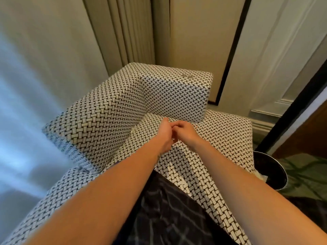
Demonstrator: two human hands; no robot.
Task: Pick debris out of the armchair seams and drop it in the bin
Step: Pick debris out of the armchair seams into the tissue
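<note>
The armchair [109, 110] is covered in a black-and-white woven pattern, and I lean over its seat [221, 138]. My left hand [165, 134] and my right hand [186, 132] meet fingertip to fingertip just above the seat, in front of the seam under the far armrest [177, 96]. My right hand's fingers are curled in a pinch against the left hand. A tiny pale bit of debris [174, 139] shows between the two hands. How my left hand's fingers lie is hidden behind its back. The round black bin [276, 167] stands on the floor right of the seat.
A pale curtain [35, 85] hangs at the left and pleated drapes [127, 32] behind the chair. White panelled wall [283, 59] and a dark door frame [297, 103] stand at the right. Patterned green carpet [307, 174] lies by the bin. My dark checked clothing [168, 214] covers the seat's near part.
</note>
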